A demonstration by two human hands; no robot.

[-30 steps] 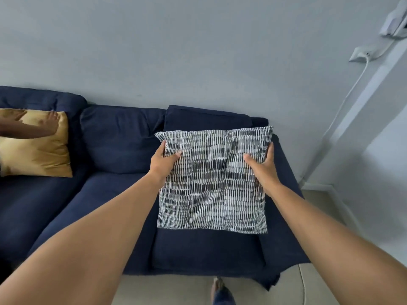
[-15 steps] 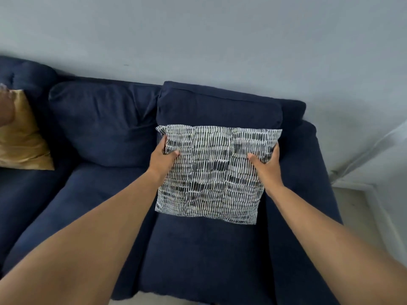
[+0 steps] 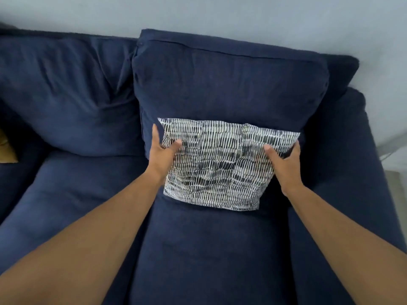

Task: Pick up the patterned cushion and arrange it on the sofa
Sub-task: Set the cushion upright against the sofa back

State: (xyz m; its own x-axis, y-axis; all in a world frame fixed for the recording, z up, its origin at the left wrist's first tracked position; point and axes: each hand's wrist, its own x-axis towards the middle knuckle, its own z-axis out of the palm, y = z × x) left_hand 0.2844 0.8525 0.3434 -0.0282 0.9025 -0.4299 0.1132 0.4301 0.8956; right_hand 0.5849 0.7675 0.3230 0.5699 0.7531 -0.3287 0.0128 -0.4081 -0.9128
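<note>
Patterned cushion [image 3: 220, 164] upright against right back cushion [image 3: 229, 84] of navy sofa [image 3: 77, 194], bottom edge at seat. Left hand [image 3: 163, 155] gripping cushion's left edge, right hand [image 3: 284, 159] gripping right edge, thumbs on front face.

B/w patterned cushion [image 3: 222, 164] upright vs navy sofa [image 3: 220, 89] backrest.

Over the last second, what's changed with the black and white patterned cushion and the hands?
The black and white patterned cushion went forward and down from above the seat to the navy sofa's right back cushion, its lower edge at the seat. The view closed in too. Unchanged: left hand and right hand grip its upper corners.
</note>
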